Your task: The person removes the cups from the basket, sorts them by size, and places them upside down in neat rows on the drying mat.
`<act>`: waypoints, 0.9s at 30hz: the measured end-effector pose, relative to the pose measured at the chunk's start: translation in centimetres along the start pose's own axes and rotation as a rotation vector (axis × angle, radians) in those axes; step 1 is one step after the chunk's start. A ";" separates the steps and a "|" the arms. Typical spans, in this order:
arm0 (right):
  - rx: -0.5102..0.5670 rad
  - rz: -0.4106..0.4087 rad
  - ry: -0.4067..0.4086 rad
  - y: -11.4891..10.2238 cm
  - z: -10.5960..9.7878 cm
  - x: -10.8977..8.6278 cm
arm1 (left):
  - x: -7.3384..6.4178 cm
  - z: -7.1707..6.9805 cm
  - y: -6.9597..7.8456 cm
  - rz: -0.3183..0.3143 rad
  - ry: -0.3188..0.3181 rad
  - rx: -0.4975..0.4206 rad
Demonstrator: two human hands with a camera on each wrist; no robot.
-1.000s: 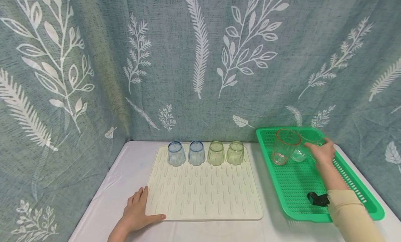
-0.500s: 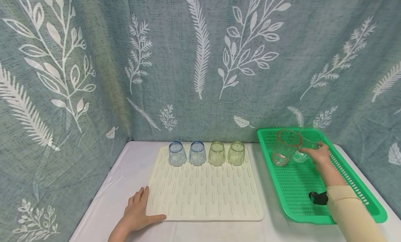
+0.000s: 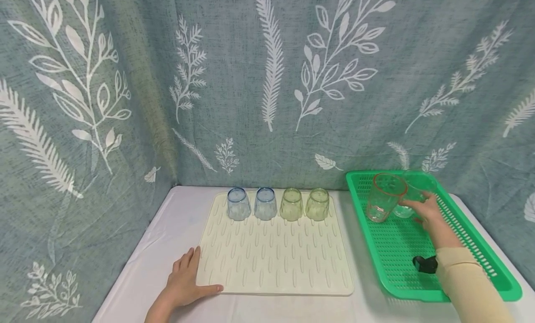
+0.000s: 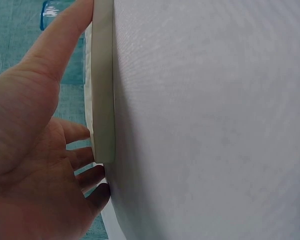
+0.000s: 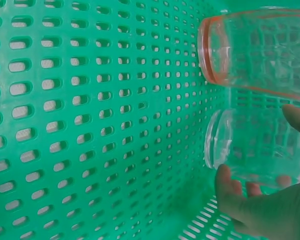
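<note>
My right hand (image 3: 430,214) curves its thumb and fingers round a tall clear glass (image 3: 411,193) inside a green plastic basket (image 3: 378,267). In the right wrist view the thumb is on one side of the clear glass (image 5: 260,145) and the fingertips on the other, partly seen through it. Just left of it stands a tall glass with an orange-red rim (image 3: 381,204). My left hand (image 3: 181,281) lies spread at the near left corner of a cream ribbed mat (image 3: 276,262). Its thumb rests on the front edge, and its fingers lie along the left edge.
Two blue tumblers (image 3: 252,207) and two green tumblers (image 3: 304,208) stand in a row along the mat's back edge. A black wrist camera (image 3: 425,264) sits beside the right sleeve. Behind the white-covered table (image 3: 167,235) hangs a leaf-patterned curtain (image 3: 234,81).
My right hand has come down from the clear glass's rim to its side, fingers closing in round it. Both tall glasses stay in the basket; the left hand keeps its place.
</note>
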State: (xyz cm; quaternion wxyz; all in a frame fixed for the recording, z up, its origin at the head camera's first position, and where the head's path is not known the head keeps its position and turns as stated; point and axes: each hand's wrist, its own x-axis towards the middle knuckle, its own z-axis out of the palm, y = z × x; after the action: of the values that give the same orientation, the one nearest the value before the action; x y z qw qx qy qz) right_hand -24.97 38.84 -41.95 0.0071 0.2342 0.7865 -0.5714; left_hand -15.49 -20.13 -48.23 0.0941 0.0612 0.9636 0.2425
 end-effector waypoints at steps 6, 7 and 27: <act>0.031 -0.001 0.032 0.1 0.1 0.1 | 0.0 0.0 -0.1 0.004 0.007 0.000; 0.035 -0.002 0.037 0.1 0.1 0.1 | 0.0 0.0 -0.1 0.005 0.008 -0.001; 0.127 -0.020 0.102 -2.3 -1.4 -2.1 | 0.0 -0.1 0.1 -0.006 -0.006 -0.008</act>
State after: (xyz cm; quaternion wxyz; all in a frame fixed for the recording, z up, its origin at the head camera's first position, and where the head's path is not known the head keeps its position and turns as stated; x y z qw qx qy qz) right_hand -23.65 38.79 -38.87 -0.0534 0.2549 0.7503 -0.6076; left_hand -15.50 -20.08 -48.13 0.0979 0.0588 0.9626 0.2459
